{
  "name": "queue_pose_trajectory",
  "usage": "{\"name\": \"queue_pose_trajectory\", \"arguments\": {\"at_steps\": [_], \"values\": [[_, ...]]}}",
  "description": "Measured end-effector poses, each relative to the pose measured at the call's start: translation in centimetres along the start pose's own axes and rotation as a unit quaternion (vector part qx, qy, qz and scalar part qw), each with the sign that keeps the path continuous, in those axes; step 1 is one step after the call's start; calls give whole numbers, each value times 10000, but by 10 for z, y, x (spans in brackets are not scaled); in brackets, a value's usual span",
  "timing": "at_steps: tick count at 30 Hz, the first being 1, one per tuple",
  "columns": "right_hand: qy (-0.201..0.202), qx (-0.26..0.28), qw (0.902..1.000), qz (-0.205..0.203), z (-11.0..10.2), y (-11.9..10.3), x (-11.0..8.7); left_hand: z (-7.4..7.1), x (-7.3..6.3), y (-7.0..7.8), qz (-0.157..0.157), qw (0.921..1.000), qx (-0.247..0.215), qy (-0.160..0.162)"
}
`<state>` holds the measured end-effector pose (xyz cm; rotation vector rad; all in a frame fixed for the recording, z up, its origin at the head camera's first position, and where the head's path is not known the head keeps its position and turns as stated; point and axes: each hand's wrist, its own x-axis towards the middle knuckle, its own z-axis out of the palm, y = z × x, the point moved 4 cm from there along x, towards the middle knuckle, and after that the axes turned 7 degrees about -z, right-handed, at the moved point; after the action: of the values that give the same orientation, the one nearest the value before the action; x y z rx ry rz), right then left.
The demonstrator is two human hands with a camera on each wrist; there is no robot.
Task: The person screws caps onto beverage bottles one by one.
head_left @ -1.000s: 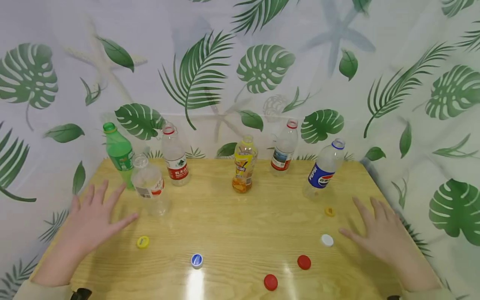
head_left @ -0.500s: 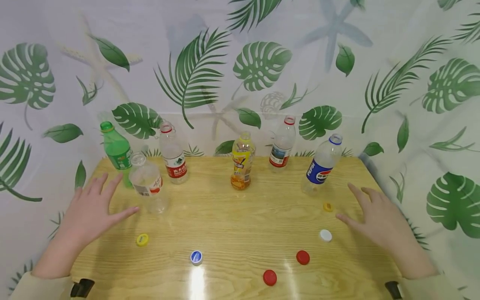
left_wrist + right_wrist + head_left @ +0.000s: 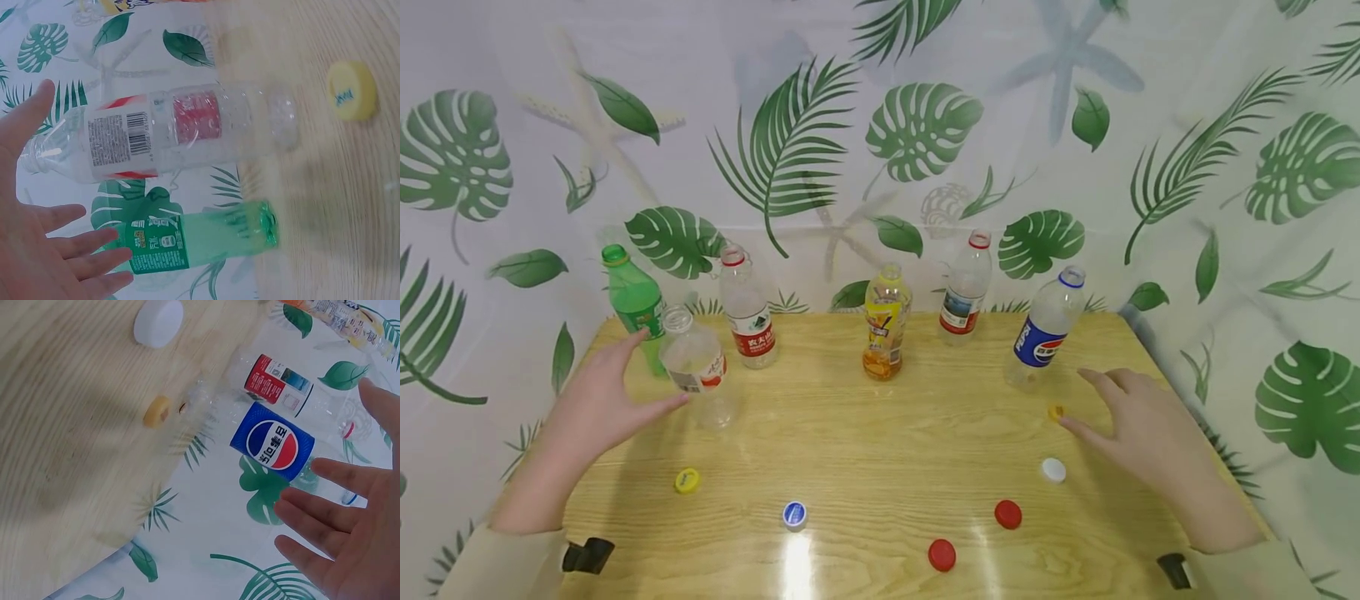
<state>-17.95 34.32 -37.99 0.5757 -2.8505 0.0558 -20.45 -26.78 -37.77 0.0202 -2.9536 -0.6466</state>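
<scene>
Leaf-print cloth (image 3: 820, 183) behind wooden table (image 3: 865, 450)

An uncapped clear bottle (image 3: 694, 354) stands upright beside a green bottle (image 3: 636, 293); an uncapped Pepsi bottle (image 3: 1043, 333) stands near a yellow-orange cap (image 3: 157, 412).

The cloth (image 3: 880, 208) is white with green leaves. On the yellowish wood-grained table (image 3: 850, 450): a green bottle (image 3: 634, 292) and a clear bottle (image 3: 695, 362) labelled red and white at ten o'clock, a blue-labelled bottle (image 3: 1045, 329) at two, an orange cap (image 3: 1056, 412) near three.
</scene>
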Motion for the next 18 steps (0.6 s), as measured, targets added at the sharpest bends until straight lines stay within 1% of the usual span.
{"name": "queue_pose_trajectory", "arguments": {"at_steps": [4, 8, 13, 18], "values": [[-204, -7, 9998, -5, -1, -9, 3, 2, 5, 6, -133, 9993, -323, -152], [-430, 66, 9990, -44, 5, -16, 7, 7, 10, 11, -300, 9967, -678, -322], [-608, 138, 9980, -101, 17, -20, 7, 13, 13, 15, -531, 9934, -862, -548], [-762, 156, 9969, -151, 27, -23, 6, 20, 16, 16, -640, 9899, -1058, -695]]}}
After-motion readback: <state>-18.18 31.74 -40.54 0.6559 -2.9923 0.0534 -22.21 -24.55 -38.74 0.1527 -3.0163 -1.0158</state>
